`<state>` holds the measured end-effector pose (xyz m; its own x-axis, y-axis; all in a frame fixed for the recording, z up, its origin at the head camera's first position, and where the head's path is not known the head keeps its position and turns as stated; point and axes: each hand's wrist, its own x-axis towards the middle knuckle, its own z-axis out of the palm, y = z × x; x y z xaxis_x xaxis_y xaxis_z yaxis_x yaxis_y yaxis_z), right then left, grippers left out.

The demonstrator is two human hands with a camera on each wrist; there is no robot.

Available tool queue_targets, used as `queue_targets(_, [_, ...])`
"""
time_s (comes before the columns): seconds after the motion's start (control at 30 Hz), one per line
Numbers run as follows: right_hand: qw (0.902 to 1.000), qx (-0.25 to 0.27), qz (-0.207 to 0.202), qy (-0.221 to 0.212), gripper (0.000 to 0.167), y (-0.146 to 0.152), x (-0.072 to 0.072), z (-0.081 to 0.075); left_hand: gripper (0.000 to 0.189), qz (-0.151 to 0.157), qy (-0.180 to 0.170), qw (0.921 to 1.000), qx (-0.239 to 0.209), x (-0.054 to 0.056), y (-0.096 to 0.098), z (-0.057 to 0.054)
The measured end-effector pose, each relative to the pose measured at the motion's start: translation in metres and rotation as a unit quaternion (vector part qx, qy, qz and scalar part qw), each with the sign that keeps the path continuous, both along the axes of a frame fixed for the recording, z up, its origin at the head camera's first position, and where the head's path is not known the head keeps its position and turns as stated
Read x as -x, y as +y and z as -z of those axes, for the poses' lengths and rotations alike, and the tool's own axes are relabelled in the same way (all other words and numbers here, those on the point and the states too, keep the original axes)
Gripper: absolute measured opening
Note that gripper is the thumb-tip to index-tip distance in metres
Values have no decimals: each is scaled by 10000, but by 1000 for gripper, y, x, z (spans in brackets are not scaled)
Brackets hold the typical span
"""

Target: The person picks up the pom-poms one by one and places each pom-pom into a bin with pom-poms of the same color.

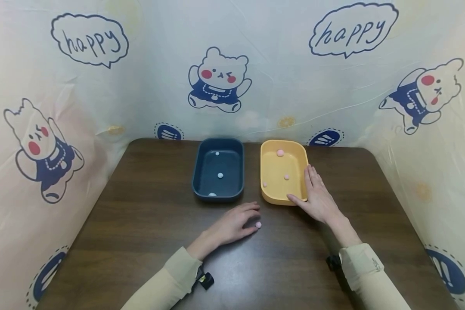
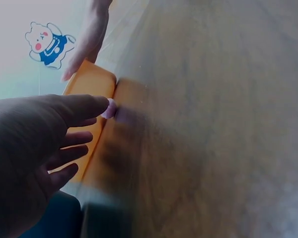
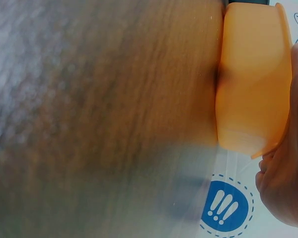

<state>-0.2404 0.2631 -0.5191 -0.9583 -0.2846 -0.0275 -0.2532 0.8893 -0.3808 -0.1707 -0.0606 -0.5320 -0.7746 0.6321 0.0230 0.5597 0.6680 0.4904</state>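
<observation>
In the head view my left hand [image 1: 234,224] is low over the table, fingers loosely bent. A small pink ball [image 1: 258,224] is right at its thumb tip, and the other fingers are apart from it; the left wrist view shows this pink ball [image 2: 109,108] too. My right hand [image 1: 320,199] rests against the near right corner of a yellow bin [image 1: 264,172]. Its fingers lie straight along the right side, the thumb over the near rim. Inside that bin are several pink balls [image 1: 286,177]. Left of it stands a dark blue bin [image 1: 196,181] containing pale balls [image 1: 220,175].
Both bins stand at the back of the brown wooden table [image 1: 155,206], with a strip of wood between them. Behind and on both sides hangs a pale curtain [image 1: 147,77] with printed cartoon bears. A black wrist strap device [image 1: 206,280] sits at the left sleeve.
</observation>
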Motion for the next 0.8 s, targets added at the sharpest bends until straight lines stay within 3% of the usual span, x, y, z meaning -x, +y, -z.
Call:
queue_targets(0.2, [10000, -41, -5, -10, 122, 1, -1, 1, 28, 17, 30, 10000, -50, -1, 3, -1])
queue_targets(0.8, [10000, -46, -17, -14, 122, 1, 0, 1, 28, -96, -72, 9999, 81, 4, 3, 1])
